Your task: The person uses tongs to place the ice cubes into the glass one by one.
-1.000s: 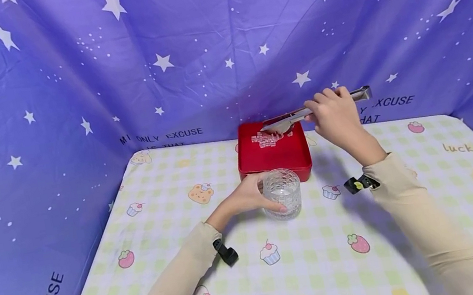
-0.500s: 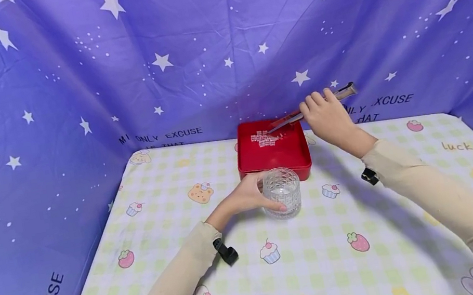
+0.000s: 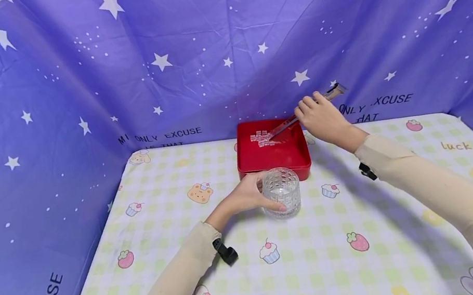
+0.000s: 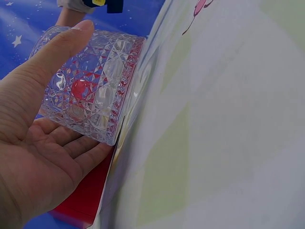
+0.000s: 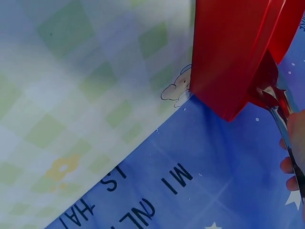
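Note:
A clear patterned drinking glass point(image 3: 283, 193) stands on the table in front of the red square box point(image 3: 278, 158). My left hand point(image 3: 247, 194) holds it from the left, the thumb across its near side. In the left wrist view the thumb lies over the glass point(image 4: 97, 88) and the other fingers reach under its far side. My right hand point(image 3: 322, 116) grips metal tongs point(image 3: 286, 124) by the middle. The tongs slant down into the box, their tips at a cluster of small clear cubes point(image 3: 263, 138); whether a cube sits between the tips cannot be made out.
A checked cloth point(image 3: 241, 283) with cartoon prints covers the table. The box stands near the table's back edge, close to a blue star-patterned curtain point(image 3: 206, 84). Curtains also rise on the left and right sides.
My right hand has moved left and turned, so the tongs now slope more steeply into the box, their tips lower at the clear cubes. The left hand and glass stay in place.

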Tool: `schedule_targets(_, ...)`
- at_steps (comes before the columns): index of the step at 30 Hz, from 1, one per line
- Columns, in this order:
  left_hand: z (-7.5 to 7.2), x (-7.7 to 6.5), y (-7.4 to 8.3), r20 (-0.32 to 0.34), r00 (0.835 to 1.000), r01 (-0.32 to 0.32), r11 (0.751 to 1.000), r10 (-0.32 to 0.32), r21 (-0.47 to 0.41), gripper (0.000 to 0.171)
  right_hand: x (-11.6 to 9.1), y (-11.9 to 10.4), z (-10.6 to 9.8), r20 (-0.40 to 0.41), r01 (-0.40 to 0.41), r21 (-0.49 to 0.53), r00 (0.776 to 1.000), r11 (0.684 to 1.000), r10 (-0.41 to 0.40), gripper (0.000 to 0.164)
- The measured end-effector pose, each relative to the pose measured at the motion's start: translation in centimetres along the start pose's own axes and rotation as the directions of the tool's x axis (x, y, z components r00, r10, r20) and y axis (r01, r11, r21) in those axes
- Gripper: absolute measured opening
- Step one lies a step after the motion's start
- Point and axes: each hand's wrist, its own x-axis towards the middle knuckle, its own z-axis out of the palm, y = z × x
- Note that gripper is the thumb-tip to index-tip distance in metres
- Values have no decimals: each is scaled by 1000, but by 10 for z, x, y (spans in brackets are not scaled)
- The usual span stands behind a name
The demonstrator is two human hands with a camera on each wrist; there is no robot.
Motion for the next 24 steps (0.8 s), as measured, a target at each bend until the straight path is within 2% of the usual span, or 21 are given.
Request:
schedule_targets(9, 0, 0, 0, 3, 1000, -11, 1000, 11, -14, 85, 10, -1, -1, 92, 51, -5, 995, 999, -50, 13)
schedule_targets(19, 0, 0, -1, 6, 1000, -10, 1000, 10, -6, 84, 17, -2, -6, 68, 69, 18, 995, 997, -70, 13)
schedule_targets(24, 0, 0, 1, 3, 1000, -3, 1000, 3, -11, 84, 19, -4, -9, 104, 72, 8, 992, 997, -73, 12)
